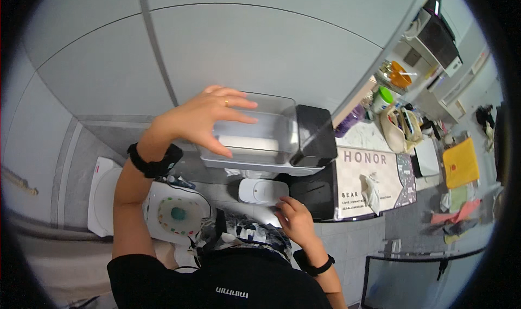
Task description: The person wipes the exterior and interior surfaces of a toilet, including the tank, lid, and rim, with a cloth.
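Spreading the left grip wide, with thumb and fingers well apart, above the left end of one clear container. Finding that container lying below the left grip and running out to its right, but not telling whether it is being touched. Seeing one black box adjoining the container, farther right of the left grip. Letting the right grip hang with fingers loosely bent, just beside one white lidded bin on its left; not being able to tell whether its fingertips are meeting. Counting one patterned mat with one crumpled tissue, both lying right of the right grip on one table. Wearing two black wristbands, one behind each grip, and counting one toilet well left of the right grip
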{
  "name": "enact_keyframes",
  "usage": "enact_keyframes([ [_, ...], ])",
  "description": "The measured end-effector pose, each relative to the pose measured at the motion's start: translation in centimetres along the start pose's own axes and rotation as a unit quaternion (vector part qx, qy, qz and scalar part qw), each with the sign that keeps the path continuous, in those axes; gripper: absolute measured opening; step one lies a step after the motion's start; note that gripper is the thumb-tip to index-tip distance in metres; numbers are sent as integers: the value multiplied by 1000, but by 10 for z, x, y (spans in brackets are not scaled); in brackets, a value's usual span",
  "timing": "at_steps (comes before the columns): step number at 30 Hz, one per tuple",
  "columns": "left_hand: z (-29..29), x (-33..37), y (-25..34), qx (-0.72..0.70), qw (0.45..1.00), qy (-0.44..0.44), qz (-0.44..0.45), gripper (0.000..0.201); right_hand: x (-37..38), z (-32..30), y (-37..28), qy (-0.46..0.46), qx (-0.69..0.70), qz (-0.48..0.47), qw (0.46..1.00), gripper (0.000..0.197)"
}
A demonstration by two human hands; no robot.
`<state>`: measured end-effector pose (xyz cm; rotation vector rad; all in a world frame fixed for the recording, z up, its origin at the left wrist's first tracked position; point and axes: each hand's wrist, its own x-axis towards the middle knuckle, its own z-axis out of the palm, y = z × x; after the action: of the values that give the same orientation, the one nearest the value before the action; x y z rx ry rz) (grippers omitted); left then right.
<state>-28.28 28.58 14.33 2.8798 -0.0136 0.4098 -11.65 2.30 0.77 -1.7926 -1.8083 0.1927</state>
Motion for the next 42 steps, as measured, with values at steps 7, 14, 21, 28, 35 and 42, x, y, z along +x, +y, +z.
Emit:
enact_keyframes([
  [7,13,2,4,46,999,26,-4,63,-11,-6,9,25,9,28,999,16],
  [14,3,-14,12,-18,965,259,-24,51,-7,-8,9,17,11,17,1000,16],
  [21,24,-28,2,-23,967,246,-56,44,-4,-5,6,7,14,17,1000,16],
  [28,41,-39,23,28,944,313,-103,41,-7,-12,10,27,10,36,999,15],
  [35,41,-19,58,162,935,283,-139,46,-12,-19,21,40,3,61,997,13],
  [42,70,0,80,84,953,251,-150,54,-15,-24,21,43,31,119,992,13],
])
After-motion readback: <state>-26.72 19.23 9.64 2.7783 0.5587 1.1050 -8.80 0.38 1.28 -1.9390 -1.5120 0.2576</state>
